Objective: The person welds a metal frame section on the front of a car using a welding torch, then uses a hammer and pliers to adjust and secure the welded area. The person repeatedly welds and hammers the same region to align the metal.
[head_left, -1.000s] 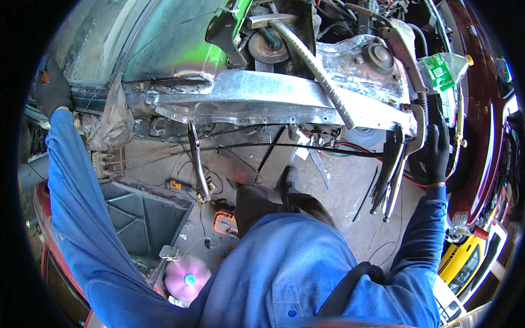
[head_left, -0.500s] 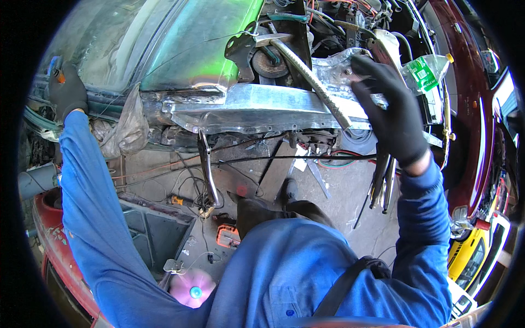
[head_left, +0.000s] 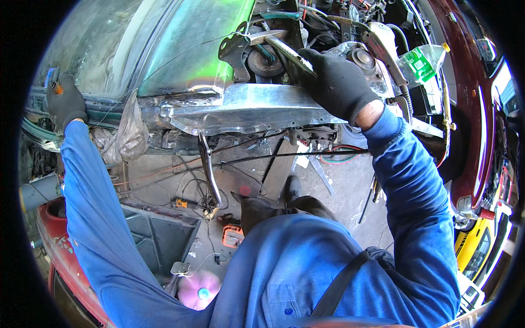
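Note:
My right hand (head_left: 339, 85), in a black glove, is closed around the handle of a hammer (head_left: 284, 48). The hammer's head lies toward the dark bracket, above the bare metal panel (head_left: 257, 101) of the car body. Far to the left, my gloved left hand (head_left: 66, 101) is closed on a small tool with a blue and orange handle (head_left: 54, 79), close to the windscreen's lower corner. What the tool's other end looks like is hidden. A pair of locking pliers (head_left: 208, 169) hangs clamped on the panel's lower edge.
A green-labelled plastic bottle (head_left: 424, 63) stands among the engine parts, near a grey-handled torch (head_left: 383, 52). A crumpled grey plastic bag (head_left: 131, 123) hangs by the panel. Cables, an orange case (head_left: 232, 235) and a pink jug (head_left: 199, 290) lie on the floor. A dark red car (head_left: 465, 109) is at right.
My right hand has moved left from open above the panel and closed around the hammer's handle. The left hand stays in about the same place.

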Available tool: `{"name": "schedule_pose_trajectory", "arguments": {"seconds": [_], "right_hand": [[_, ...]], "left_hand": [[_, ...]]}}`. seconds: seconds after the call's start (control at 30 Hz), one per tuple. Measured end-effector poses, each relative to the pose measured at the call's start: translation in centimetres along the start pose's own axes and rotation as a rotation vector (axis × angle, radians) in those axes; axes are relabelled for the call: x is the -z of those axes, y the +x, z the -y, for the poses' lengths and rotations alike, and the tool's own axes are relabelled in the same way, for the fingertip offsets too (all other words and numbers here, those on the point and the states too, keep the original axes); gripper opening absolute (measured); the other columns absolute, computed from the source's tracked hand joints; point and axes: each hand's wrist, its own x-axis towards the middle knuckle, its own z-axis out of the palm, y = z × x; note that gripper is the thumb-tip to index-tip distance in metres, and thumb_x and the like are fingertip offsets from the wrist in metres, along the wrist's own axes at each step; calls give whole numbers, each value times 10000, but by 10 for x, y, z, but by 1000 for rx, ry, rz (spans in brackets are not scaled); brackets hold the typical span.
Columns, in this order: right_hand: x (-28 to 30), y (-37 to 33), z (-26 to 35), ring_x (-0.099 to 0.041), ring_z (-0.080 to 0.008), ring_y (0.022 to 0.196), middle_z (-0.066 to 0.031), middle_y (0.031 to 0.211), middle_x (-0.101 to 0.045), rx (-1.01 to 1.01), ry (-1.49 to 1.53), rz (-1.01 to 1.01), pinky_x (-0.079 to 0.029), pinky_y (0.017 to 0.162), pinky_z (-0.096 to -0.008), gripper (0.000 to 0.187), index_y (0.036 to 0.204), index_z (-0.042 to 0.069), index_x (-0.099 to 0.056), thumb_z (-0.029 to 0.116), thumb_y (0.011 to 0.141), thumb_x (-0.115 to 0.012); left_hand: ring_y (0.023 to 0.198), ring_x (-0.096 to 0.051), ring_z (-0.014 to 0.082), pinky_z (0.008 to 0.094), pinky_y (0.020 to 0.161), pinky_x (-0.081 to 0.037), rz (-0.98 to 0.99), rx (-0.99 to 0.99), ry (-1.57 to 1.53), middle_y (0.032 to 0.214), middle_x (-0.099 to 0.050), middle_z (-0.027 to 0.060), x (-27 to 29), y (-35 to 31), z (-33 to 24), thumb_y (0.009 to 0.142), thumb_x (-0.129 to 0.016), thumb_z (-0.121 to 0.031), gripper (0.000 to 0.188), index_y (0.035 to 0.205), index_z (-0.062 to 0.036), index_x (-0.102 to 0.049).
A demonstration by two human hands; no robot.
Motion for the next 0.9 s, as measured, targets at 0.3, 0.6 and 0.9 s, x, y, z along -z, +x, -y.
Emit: {"name": "schedule_pose_trajectory", "arguments": {"seconds": [0.3, 0.6, 0.9], "right_hand": [[5, 6, 0, -767, -411, 876, -215, 969, -775, 28, -69, 79, -613, 779, -508, 340, 1249, 90, -718, 286, 972, -714], [5, 27, -19, -755, -411, 955, -226, 1033, -751, 57, 11, -139, -612, 834, -514, 328, 1195, 103, -753, 338, 968, -738], [-16, 144, -29, -776, -403, 1008, -195, 1110, -783, 16, -414, 8, -636, 856, -501, 364, 1220, 131, -751, 360, 938, -773]], "left_hand": [[1298, -662, 424, 470, 1110, -495, 50, 99, 76, 1407, -687, 267, 2, -1, -3, 973, -647, -506, 641, 1392, -24, -698], [1288, -662, 429, 482, 1109, -491, -6, 17, 19, 1395, -688, 272, -2, 1, 4, 986, -628, -523, 651, 1386, -15, -700], [1272, -664, 441, 492, 1091, -490, 21, 38, 2, 1373, -687, 298, -3, 3, 6, 974, -631, -495, 642, 1361, 13, -701]]}}
